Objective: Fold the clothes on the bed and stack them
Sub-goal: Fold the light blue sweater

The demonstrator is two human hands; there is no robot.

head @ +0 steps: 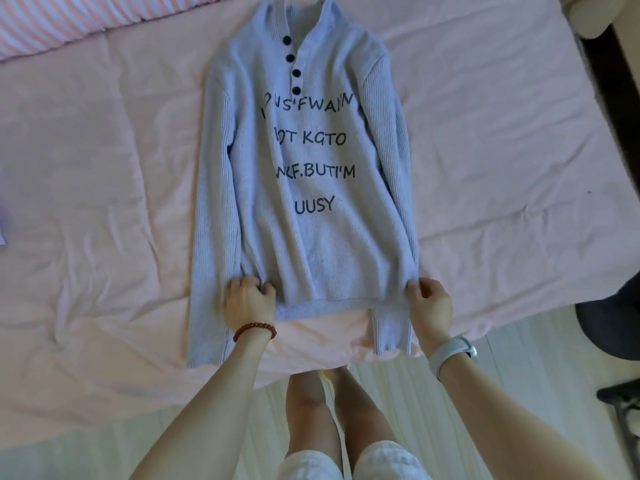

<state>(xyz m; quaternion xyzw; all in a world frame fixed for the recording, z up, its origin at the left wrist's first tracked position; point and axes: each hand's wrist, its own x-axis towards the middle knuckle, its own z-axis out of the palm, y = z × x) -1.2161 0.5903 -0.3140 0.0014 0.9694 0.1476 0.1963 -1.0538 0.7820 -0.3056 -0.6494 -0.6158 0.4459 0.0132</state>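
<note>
A pale lavender knitted sweater (308,161) lies face up and flat on the pink bed (104,174), collar away from me, with black buttons and black lettering on the chest. Both long sleeves run down along its sides to the bed's near edge. My left hand (247,299) grips the hem at the sweater's lower left corner. My right hand (429,301) pinches the hem at the lower right corner.
A pink-and-white striped pillow or cover (52,22) lies at the far left. The edge of another pale garment (2,230) shows at the left border. A dark object (613,327) stands on the floor at the right, beside the bed.
</note>
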